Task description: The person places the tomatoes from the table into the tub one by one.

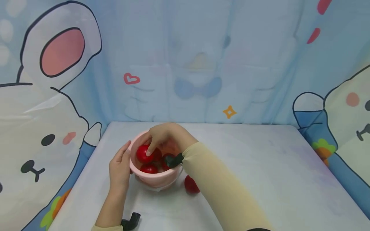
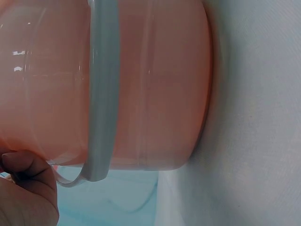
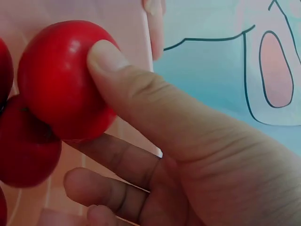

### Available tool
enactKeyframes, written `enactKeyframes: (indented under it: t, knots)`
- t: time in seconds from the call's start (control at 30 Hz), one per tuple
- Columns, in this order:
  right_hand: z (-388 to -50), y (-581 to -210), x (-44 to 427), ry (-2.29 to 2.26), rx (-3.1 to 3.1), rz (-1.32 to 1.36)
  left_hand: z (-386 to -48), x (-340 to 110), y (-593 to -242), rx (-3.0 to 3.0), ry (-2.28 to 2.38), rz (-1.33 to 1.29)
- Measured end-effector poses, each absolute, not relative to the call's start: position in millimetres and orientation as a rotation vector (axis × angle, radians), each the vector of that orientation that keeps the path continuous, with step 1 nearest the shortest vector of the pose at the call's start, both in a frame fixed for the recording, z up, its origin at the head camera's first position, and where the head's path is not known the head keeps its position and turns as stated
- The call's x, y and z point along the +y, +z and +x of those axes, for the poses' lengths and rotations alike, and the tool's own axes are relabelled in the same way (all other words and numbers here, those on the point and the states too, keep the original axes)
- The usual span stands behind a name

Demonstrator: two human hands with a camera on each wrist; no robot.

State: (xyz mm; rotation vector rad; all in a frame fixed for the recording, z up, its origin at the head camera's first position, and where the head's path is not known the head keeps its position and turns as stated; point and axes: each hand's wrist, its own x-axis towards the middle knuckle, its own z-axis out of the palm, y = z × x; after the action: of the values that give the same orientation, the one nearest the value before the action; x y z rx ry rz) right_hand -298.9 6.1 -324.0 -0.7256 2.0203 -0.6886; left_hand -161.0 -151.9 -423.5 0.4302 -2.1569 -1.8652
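A pink bucket point(image 1: 154, 182) stands on the white table, with several shiny red tomatoes inside. My left hand point(image 1: 119, 166) grips its rim on the left side; the left wrist view shows the thumb point(image 2: 28, 165) bent at that rim. Reaching into the bucket from the right, my right hand point(image 1: 163, 133) holds one tomato point(image 3: 66, 75) between thumb and fingers, near the inner left wall. Other tomatoes point(image 3: 28, 155) lie close beside the held one. The bucket's pale handle point(image 2: 103, 94) hangs down around its outside.
Another red fruit point(image 1: 191, 185) lies on the white table point(image 1: 260, 166) to the right of the bucket, partly hidden by the right sleeve point(image 1: 219, 186). A blue cloth point(image 1: 199, 38) with cartoon prints hangs behind the table.
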Motion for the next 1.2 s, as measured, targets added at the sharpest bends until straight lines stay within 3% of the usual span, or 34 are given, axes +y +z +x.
enactKeyframes:
  t: [0.73,0.93,1.2]
  knots:
    - [-295.3,-321.5,11.9,-0.649,2.064,-0.8,-162.8,-153.4,-425.7,-2.132,-1.878,0.429]
    - [-296.4,-302.2,47.4,-0.622,2.242,-1.006,-160.8,-151.4,-424.9,-2.137,-1.873,0.414]
    - [-288.0,-300.0,141.4,-0.932,2.43,-0.907,-159.3,-152.5,-426.6,-2.138,-1.857,0.406]
